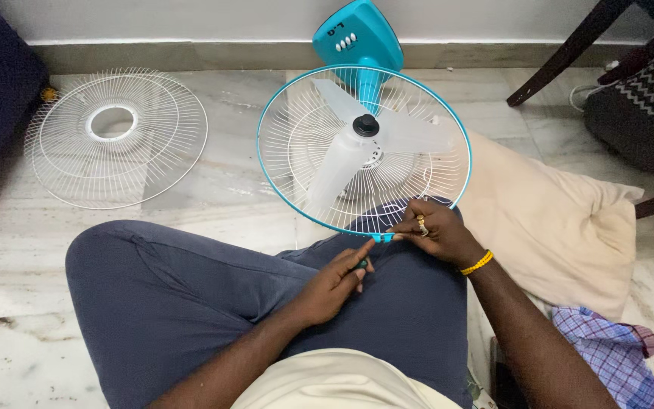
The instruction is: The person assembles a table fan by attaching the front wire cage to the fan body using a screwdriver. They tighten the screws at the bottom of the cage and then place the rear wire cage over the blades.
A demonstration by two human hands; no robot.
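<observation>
while left hand grips a screwdriver, right hand pinches fan guard rim.

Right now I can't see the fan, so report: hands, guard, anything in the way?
Left hand holds small green-handled tool. Right hand pinches teal guard rim. Loose white grille lies clear.

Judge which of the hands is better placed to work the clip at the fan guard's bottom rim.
Probably the left hand: it holds a small tool pointed at the clip, while the right hand already pinches the teal rim.

No packages, labels, signs, screens
</observation>
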